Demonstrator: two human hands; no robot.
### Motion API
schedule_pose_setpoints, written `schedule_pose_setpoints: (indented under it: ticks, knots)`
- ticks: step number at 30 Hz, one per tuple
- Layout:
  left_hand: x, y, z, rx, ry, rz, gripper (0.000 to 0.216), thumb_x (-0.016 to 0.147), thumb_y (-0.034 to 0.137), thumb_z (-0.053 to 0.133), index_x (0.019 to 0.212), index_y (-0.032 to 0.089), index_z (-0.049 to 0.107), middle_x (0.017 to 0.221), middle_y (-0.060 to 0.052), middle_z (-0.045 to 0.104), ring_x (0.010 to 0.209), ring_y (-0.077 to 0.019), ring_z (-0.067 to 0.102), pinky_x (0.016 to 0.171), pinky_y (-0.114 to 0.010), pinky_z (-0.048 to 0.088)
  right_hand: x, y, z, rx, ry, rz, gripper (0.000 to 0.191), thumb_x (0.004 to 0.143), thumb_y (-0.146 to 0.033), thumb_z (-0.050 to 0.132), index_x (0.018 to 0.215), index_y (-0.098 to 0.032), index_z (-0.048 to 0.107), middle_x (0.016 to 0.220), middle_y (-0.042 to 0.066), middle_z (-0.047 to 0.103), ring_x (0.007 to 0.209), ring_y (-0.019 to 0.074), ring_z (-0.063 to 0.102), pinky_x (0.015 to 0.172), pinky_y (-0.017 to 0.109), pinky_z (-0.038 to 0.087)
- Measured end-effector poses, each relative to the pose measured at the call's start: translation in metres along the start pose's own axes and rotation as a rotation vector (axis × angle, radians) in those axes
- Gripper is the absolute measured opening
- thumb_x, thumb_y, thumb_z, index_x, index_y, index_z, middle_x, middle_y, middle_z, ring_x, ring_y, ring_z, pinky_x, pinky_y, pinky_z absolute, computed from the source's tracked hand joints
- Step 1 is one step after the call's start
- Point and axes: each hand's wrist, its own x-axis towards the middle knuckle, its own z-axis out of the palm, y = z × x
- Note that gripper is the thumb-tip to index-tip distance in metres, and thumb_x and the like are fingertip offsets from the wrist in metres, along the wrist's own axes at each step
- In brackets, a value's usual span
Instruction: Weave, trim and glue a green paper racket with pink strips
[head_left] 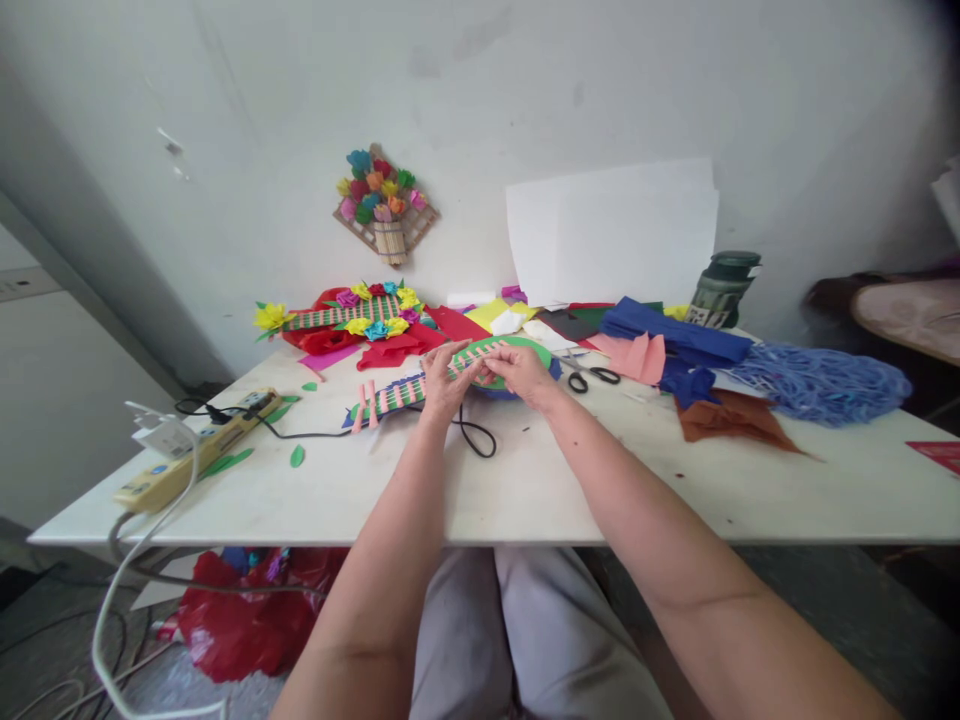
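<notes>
The left hand (442,388) and right hand (519,372) both pinch one end of the strip (390,397), held over mid-desk (525,490) above a green disc (526,346). A cable (480,441) loops just below, and scissors (592,377) lie just right. A power strip (187,455) sits far left, with blue paper (675,335) and shreds (825,382) to the right.

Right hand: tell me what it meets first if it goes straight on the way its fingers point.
The right hand would meet the pink-and-green woven paper strip its fingers touch; just beyond, probably, the left hand.

Woven pink-green paper strip (397,395), flat, slanting left-right.
</notes>
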Motion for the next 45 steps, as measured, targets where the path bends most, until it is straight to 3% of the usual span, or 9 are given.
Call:
schedule_pose_setpoints:
  ticks: [5,8,12,19,24,30,33,40,45]
  knots:
    - [0.0,0.002,0.0,0.076,-0.032,0.146,0.063,0.064,0.055,0.062,0.119,0.025,0.051,0.114,-0.008,0.056,0.11,-0.0238,0.041,0.093,-0.038,0.032,0.004,0.004,-0.005,0.103,0.169,0.121,0.014,0.073,-0.022,0.052,0.063,-0.015,0.059,0.061,0.002,0.062,0.051,0.01,0.055,0.043,0.019,0.041]
    - [0.002,-0.001,0.001,0.125,0.017,0.21,0.078,0.06,0.062,0.06,0.124,0.021,0.045,0.119,-0.011,0.052,0.114,-0.0259,0.039,0.095,-0.039,0.03,0.001,0.001,-0.012,0.168,0.039,0.135,0.019,0.073,-0.03,0.055,0.068,-0.013,0.062,0.072,0.006,0.065,0.052,0.0112,0.057,0.031,0.017,0.031]
    - [0.003,-0.005,0.0,0.205,0.045,0.299,0.087,0.056,0.067,0.058,0.127,0.018,0.042,0.123,-0.013,0.05,0.116,-0.0275,0.038,0.099,-0.041,0.026,-0.005,-0.006,-0.018,0.234,-0.173,0.2,0.029,0.069,-0.04,0.061,0.072,-0.012,0.063,0.062,0.005,0.064,0.046,0.0109,0.056,0.028,0.016,0.028]
    - [0.003,-0.001,-0.004,0.283,0.004,0.332,0.086,0.056,0.068,0.057,0.125,0.019,0.044,0.125,-0.014,0.049,0.118,-0.0283,0.036,0.099,-0.042,0.025,-0.01,-0.014,-0.014,0.13,-0.307,0.234,0.025,0.066,-0.034,0.064,0.058,-0.011,0.059,0.047,0.002,0.059,0.039,0.0094,0.054,0.028,0.016,0.025]
    - [0.003,0.001,-0.004,0.28,0.069,0.322,0.078,0.057,0.066,0.058,0.119,0.019,0.05,0.125,-0.013,0.05,0.119,-0.0286,0.036,0.1,-0.04,0.024,-0.006,-0.007,-0.008,0.115,-0.146,0.26,0.016,0.067,-0.022,0.062,0.056,-0.013,0.056,0.046,0.001,0.059,0.039,0.0101,0.055,0.027,0.016,0.023]
    - [0.004,-0.001,-0.005,0.259,0.141,0.248,0.066,0.064,0.063,0.055,0.114,0.02,0.055,0.12,-0.012,0.054,0.115,-0.0271,0.041,0.099,-0.039,0.025,-0.002,-0.008,-0.017,0.228,0.063,0.309,0.018,0.077,-0.025,0.054,0.062,-0.015,0.05,0.048,-0.001,0.057,0.037,0.0095,0.053,0.025,0.016,0.021]
    - [0.004,0.0,-0.006,0.266,0.126,0.257,0.066,0.064,0.063,0.055,0.114,0.02,0.055,0.12,-0.012,0.054,0.114,-0.0266,0.042,0.099,-0.039,0.025,-0.004,-0.01,-0.021,0.258,0.012,0.279,0.022,0.077,-0.03,0.053,0.061,-0.015,0.05,0.047,-0.001,0.056,0.035,0.0081,0.051,0.026,0.016,0.024]
    - [0.003,0.002,-0.005,0.28,0.113,0.306,0.071,0.06,0.065,0.057,0.114,0.02,0.055,0.121,-0.012,0.053,0.116,-0.0276,0.04,0.1,-0.039,0.024,-0.008,-0.01,-0.019,0.236,-0.283,0.239,0.026,0.065,-0.037,0.066,0.067,-0.012,0.06,0.057,0.002,0.062,0.045,0.0096,0.056,0.032,0.016,0.032]
    - [0.002,0.005,-0.005,0.309,0.082,0.282,0.067,0.061,0.065,0.055,0.112,0.021,0.057,0.123,-0.011,0.052,0.116,-0.0275,0.04,0.099,-0.039,0.025,-0.009,-0.011,-0.014,0.093,-0.234,0.157,0.021,0.064,-0.031,0.067,0.061,-0.011,0.06,0.049,0.001,0.059,0.041,0.0081,0.052,0.033,0.017,0.032]
